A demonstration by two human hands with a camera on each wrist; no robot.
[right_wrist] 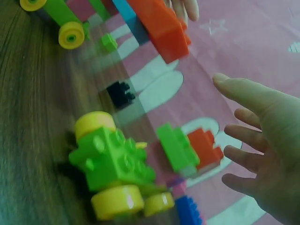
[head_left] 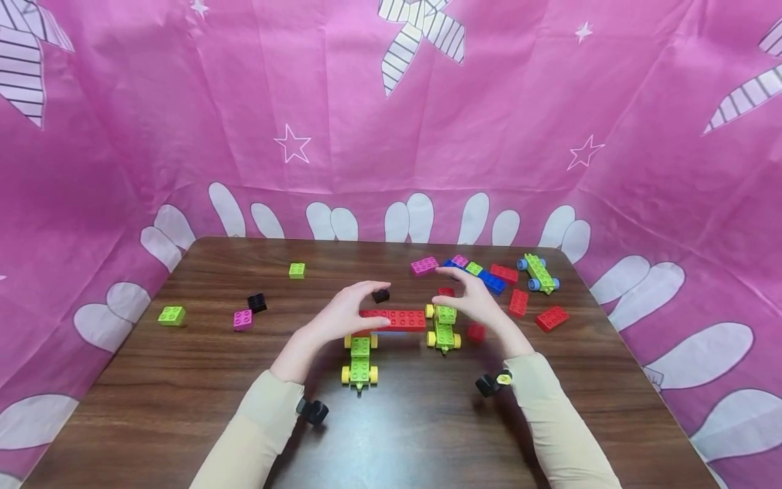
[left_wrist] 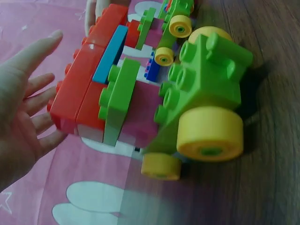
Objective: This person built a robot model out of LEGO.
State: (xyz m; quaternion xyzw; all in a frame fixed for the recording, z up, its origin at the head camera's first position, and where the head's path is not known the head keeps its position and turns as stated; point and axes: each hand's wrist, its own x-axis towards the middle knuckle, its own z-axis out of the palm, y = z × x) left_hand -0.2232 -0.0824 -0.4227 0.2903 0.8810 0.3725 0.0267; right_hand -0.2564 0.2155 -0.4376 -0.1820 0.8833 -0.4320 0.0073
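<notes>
Pink cloth [head_left: 489, 136] printed with stars, striped bows and pale petal shapes hangs around a dark wood-grain surface [head_left: 415, 435], over which a person in cream sleeves [head_left: 562, 421] extends both arms among toy building bricks. The left hand [head_left: 340, 314] is at the red brick row [head_left: 408, 320], fingers spread and relaxed around its left part; whether any fingertip touches it cannot be told. The right hand [head_left: 478, 301] hovers over the right-hand vehicle, its fingers also spread, gripping nothing. Topped by the row, the left-hand vehicle [head_left: 360, 370] has a lime base, yellow wheels, a purple-pink block and a lime block in its stack, with a blue brick [left_wrist: 110, 54] under the red. The row juts out sideways toward the right-hand vehicle [head_left: 444, 335], also lime on yellow wheels, which carries a shorter stack capped by a red brick [right_wrist: 204, 149]. A lime base with blue wheels [head_left: 537, 273] stands near the far right corner. Blue bricks [head_left: 491, 281] lie near it, and a pink brick [head_left: 424, 265] sits to their left. Smallest are a black brick [head_left: 381, 295] behind the row and a lime brick [head_left: 296, 270] farther left.
</notes>
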